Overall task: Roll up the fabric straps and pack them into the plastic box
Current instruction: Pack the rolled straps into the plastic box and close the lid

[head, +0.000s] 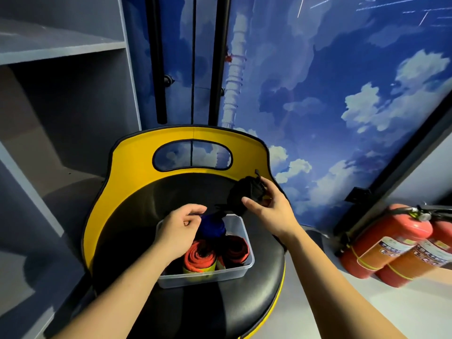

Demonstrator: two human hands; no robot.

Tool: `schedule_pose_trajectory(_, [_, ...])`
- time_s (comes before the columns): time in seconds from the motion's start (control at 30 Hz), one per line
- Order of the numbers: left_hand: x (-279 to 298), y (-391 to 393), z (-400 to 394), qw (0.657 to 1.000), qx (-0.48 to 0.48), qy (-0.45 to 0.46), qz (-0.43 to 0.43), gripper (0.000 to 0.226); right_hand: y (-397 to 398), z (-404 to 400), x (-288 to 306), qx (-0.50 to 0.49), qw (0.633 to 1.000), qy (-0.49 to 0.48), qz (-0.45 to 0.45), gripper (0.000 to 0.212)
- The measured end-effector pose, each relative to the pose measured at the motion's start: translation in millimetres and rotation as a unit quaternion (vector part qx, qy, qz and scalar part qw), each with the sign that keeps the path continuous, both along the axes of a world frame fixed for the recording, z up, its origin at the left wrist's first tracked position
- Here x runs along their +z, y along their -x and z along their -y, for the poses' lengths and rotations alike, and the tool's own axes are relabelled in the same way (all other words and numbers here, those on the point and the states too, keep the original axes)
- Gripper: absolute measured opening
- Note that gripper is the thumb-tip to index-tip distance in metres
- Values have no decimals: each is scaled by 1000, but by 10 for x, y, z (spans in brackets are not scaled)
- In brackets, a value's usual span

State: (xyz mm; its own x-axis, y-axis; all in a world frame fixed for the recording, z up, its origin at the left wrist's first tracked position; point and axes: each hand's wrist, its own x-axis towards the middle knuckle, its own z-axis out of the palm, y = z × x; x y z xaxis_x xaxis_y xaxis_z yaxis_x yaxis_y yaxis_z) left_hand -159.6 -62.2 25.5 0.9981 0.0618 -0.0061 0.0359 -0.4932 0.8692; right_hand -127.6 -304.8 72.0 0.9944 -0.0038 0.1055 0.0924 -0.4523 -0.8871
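A clear plastic box, rectangular with rounded corners, is set on the glossy black seat of a chair whose curved yellow back has an oval cut-out. Inside the box, two tightly coiled orange-red fabric rolls are stood on end side by side at the near end, and a dark blue roll is lodged behind them. The left hand is curled over the blue roll, its fingertips pinching a loose black strap end at the box's far rim. A black strap, bunched into a rough roll, is gripped by the right hand above the far right corner of the box, thumb in front and fingers behind. Two red cylindrical extinguishers are seen leaning at the right, beside a cloud-printed wall
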Motion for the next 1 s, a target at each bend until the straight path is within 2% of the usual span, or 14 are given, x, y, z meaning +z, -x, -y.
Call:
schedule_pose_trajectory(0.17, [-80,-21,71,992,-50,-111,36,27,7,-28,-112,3,999,39,-28,71])
schedule_pose_trajectory(0.3, [-125,-69,155,987,-83,-123,59,27,14,-78,-223,6,997,74,-38,75])
schedule_pose_trajectory(0.47, [-204,-131,216,971,-121,-182,98,30,31,-65,-287,3,994,96,-53,77])
schedule_pose_trajectory(0.7, [-348,-187,337,946,-182,-253,91,38,-26,-36,-496,-5,991,117,-68,85])
schedule_pose_trajectory(0.87, [-377,-227,323,944,-193,-251,94,38,-40,-27,-542,-5,990,118,-74,75])
schedule_pose_trajectory(1.0, [-403,-258,287,946,-193,-242,94,38,-57,-60,-531,2,988,141,-71,83])
